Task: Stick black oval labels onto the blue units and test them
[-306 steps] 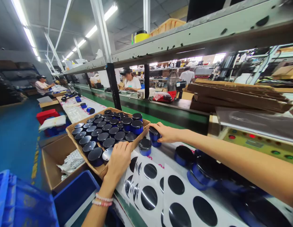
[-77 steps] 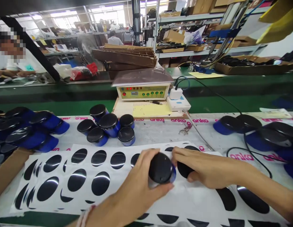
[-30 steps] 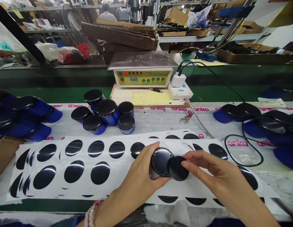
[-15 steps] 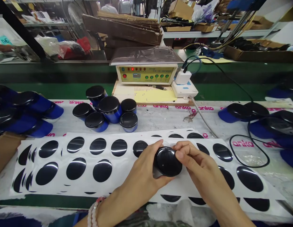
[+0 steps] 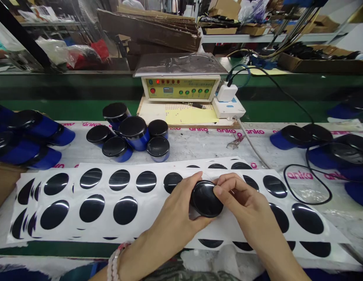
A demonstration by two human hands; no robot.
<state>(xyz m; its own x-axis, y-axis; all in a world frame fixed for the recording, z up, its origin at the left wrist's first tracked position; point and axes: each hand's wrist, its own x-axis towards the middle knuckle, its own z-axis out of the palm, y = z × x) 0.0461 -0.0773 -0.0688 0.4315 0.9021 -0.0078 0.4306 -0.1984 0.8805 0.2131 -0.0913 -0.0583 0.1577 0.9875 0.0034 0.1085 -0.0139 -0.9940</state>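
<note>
My left hand (image 5: 181,207) is wrapped round a round unit with a glossy black top (image 5: 207,199), thumb below and fingers along its far side. At the unit's right edge is my right hand (image 5: 242,199), its thumb on the rim and its fingers curled together there. Whether the right fingers hold a thin layer of the top cannot be made out. Beneath both hands lie white sheets (image 5: 155,230) of glossy black round stickers (image 5: 125,210). Some spots on the top sheet have no sticker. The unit's lower side is hidden by my left hand.
Several blue cylinders with black tops (image 5: 134,132) stand behind the sheets; more lie at the left (image 5: 32,136) and right (image 5: 339,154). A yellow-fronted control box (image 5: 181,89) sits at the back beside a white power strip (image 5: 228,108). A black cable (image 5: 308,203) loops at the right.
The view has shifted slightly, so the bench things sit a little further left and up. Both hands keep their hold on the round unit, with hardly any finger movement.
</note>
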